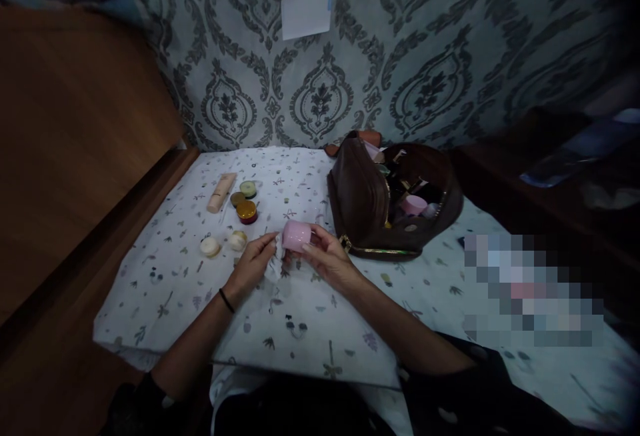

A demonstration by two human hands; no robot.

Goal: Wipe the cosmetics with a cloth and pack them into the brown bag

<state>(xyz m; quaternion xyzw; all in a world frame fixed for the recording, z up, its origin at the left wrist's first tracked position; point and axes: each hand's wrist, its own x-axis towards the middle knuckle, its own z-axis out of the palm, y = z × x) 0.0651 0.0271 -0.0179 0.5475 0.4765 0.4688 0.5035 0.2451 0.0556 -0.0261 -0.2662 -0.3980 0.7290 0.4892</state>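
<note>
My right hand point(330, 257) is closed around a pink jar point(297, 236), held on its side above the patterned cloth. Pinched in my left hand point(255, 259) is a crumpled white tissue point(275, 264), close against the jar's left end. To the left of my hands lie two small cream-coloured jars point(210, 247). Behind them are an amber jar point(247, 212), a small olive-coloured pot point(237, 199), a green-topped pot point(248, 189) and a beige tube point(221, 193).
A brown cosmetic bag point(357, 189), unzipped and full of items, stands to the right; another pink jar point(415, 205) shows inside. Beyond the cloth point(300, 173) rises a patterned wall point(320, 89). Wooden furniture point(85, 136) borders the left. A blurred-out patch covers the right.
</note>
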